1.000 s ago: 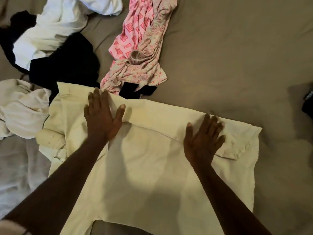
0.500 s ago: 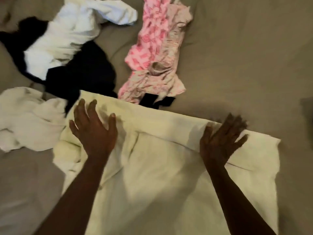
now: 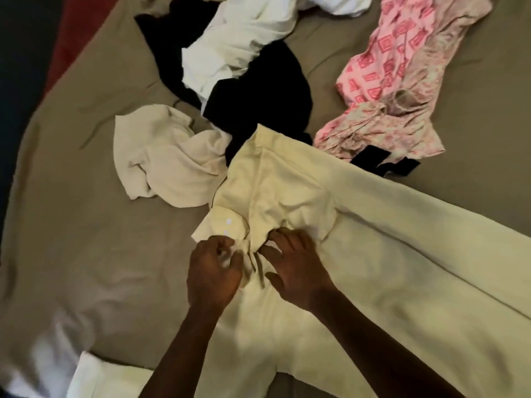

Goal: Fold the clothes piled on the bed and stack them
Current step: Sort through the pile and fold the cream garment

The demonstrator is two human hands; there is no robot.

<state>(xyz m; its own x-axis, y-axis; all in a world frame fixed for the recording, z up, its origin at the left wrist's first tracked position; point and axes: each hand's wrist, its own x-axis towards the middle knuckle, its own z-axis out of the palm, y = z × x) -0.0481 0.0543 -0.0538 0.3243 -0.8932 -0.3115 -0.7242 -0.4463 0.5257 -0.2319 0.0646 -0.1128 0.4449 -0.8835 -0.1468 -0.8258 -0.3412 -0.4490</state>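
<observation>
Currently: yellow shirt [image 3: 373,254] lies spread on the bed [image 3: 86,225], just beside the unfolded pile [image 3: 244,67] (white, black, pink pieces). Its left hand [image 3: 214,271] side: fingers curled, pinching bunched fabric below the white buttons [image 3: 228,221]; right hand [image 3: 293,268] spread, fingertips pressing the same bunch.

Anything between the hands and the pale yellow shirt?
Nothing visible. The left hand already pinches bunched cloth of the pale yellow shirt, and the right hand touches the same bunch right beside it.
</observation>
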